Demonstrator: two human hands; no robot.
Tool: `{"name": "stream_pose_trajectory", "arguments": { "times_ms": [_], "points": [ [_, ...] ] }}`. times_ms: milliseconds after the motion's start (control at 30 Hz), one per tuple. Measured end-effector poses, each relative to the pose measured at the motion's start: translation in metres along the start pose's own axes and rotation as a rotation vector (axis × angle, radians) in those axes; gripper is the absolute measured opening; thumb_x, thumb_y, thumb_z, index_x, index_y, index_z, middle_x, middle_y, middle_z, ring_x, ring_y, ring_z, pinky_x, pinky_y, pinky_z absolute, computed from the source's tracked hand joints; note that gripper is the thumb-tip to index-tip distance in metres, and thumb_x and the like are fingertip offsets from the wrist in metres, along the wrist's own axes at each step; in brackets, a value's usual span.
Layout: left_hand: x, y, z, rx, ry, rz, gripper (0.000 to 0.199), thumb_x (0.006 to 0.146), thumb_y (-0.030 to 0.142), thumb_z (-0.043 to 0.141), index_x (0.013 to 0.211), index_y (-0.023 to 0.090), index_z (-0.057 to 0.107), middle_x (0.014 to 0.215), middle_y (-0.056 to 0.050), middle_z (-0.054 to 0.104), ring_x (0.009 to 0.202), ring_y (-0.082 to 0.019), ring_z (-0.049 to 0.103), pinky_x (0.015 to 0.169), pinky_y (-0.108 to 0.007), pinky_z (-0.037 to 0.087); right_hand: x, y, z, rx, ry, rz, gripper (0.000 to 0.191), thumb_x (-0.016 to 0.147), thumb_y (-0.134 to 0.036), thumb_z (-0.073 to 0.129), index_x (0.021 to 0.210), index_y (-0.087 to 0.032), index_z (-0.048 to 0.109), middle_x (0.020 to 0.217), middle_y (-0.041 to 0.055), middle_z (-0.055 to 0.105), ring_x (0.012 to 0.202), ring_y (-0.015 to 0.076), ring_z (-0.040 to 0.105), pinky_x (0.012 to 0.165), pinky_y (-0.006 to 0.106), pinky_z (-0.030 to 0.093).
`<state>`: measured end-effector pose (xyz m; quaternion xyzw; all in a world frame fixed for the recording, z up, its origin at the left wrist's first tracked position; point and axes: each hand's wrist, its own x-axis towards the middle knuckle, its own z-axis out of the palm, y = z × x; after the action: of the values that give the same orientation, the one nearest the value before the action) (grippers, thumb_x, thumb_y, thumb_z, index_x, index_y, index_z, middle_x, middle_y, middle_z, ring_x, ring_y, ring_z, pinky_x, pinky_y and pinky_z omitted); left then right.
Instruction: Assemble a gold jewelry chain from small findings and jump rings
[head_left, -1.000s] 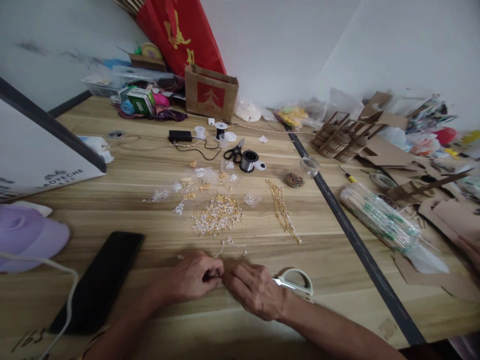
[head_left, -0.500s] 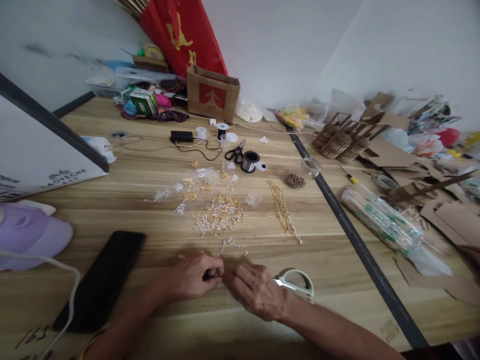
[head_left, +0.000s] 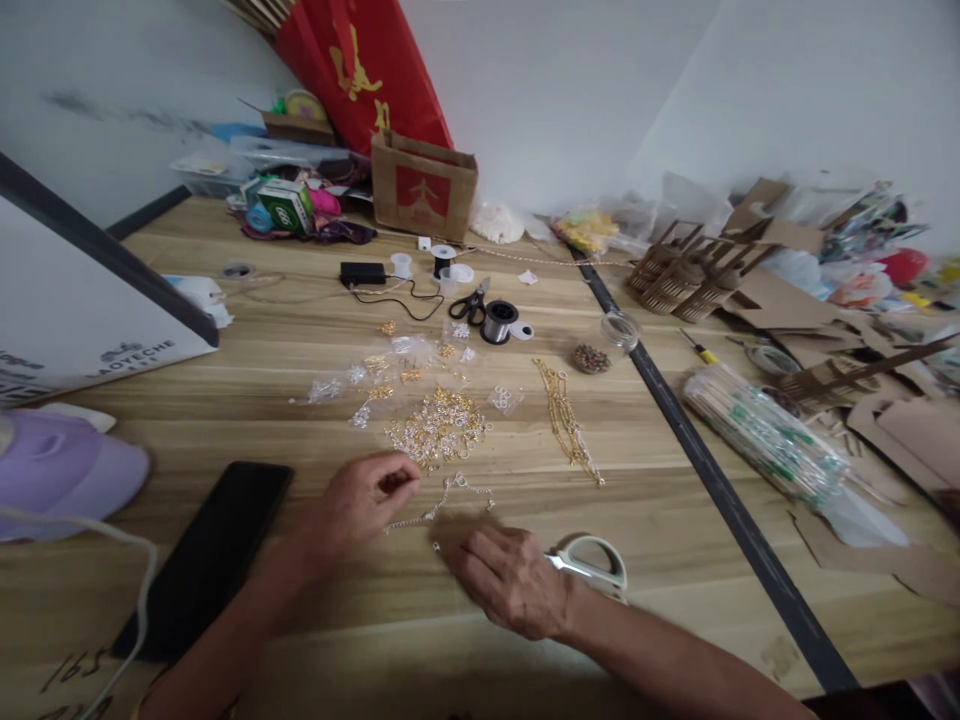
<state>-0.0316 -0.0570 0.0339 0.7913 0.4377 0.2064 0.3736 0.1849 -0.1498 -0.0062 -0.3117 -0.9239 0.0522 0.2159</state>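
Observation:
My left hand (head_left: 367, 503) hovers just in front of a pile of small gold and silver findings (head_left: 442, 425). Its fingers are curled and pinched together; whatever they hold, if anything, is hidden. Closed over the table, my right hand (head_left: 510, 580) has its fingertips turned down, and I cannot make out what is in them. Between the hands lies a thin silver chain (head_left: 420, 519) with a ring clasp, and a tiny piece (head_left: 436, 547) sits near the right fingertips. Scissors with pale handles (head_left: 600, 565) rest beside my right wrist, their blades partly under the hand.
A bundle of gold chains (head_left: 562, 420) lies right of the pile. Behind stand wire spools (head_left: 499, 322), black scissors (head_left: 469, 303) and a dish of brown beads (head_left: 591, 359). A phone (head_left: 210, 560) lies at left; packed sticks (head_left: 765, 430) and cardboard are at right.
My left hand has moved away from my right hand, up and to the left toward the pile. More of the silver chain now shows between them. The right hand stays nearly in place.

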Motion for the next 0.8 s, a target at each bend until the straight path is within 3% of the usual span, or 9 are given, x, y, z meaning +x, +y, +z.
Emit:
{"name": "stream_pose_trajectory", "arguments": {
  "times_ms": [133,300,500,800],
  "points": [
    [0.007,-0.001,-0.007,0.066,0.137,0.019,0.015,0.080,0.026,0.052,0.073,0.018,0.062,0.075,-0.001,0.067,0.072,-0.015,0.061,0.071,-0.027,0.046,-0.001,0.001,0.001,0.000,-0.028,-0.005,0.021,0.093,-0.010,0.037,0.098,-0.010,0.057,0.079,0.0063,0.059,0.069,0.0166,0.053,0.057,0.028,0.043],
    [0.018,-0.002,-0.003,0.170,0.095,0.109,0.013,0.081,0.020,0.055,0.072,0.018,0.064,0.075,-0.001,0.066,0.076,-0.017,0.060,0.073,-0.029,0.046,-0.003,0.001,0.003,-0.012,-0.042,-0.013,0.019,0.092,-0.010,0.039,0.099,-0.010,0.057,0.082,0.0067,0.059,0.072,0.0165,0.053,0.059,0.028,0.044],
    [0.026,-0.011,0.013,0.292,0.145,0.245,0.012,0.083,0.014,0.056,0.077,0.017,0.066,0.078,-0.003,0.063,0.081,-0.019,0.056,0.078,-0.033,0.046,-0.002,0.001,0.003,-0.018,-0.052,-0.010,0.018,0.092,-0.011,0.039,0.094,-0.011,0.057,0.081,0.0060,0.058,0.069,0.0169,0.053,0.054,0.029,0.042],
    [0.028,-0.027,0.023,0.259,0.200,0.313,0.013,0.084,0.013,0.055,0.082,0.017,0.067,0.084,-0.004,0.061,0.086,-0.018,0.053,0.080,-0.034,0.046,-0.001,0.002,0.004,-0.040,-0.063,-0.020,0.017,0.094,-0.012,0.039,0.094,-0.012,0.056,0.079,0.0057,0.058,0.069,0.0152,0.053,0.057,0.027,0.041]
  ]
}}
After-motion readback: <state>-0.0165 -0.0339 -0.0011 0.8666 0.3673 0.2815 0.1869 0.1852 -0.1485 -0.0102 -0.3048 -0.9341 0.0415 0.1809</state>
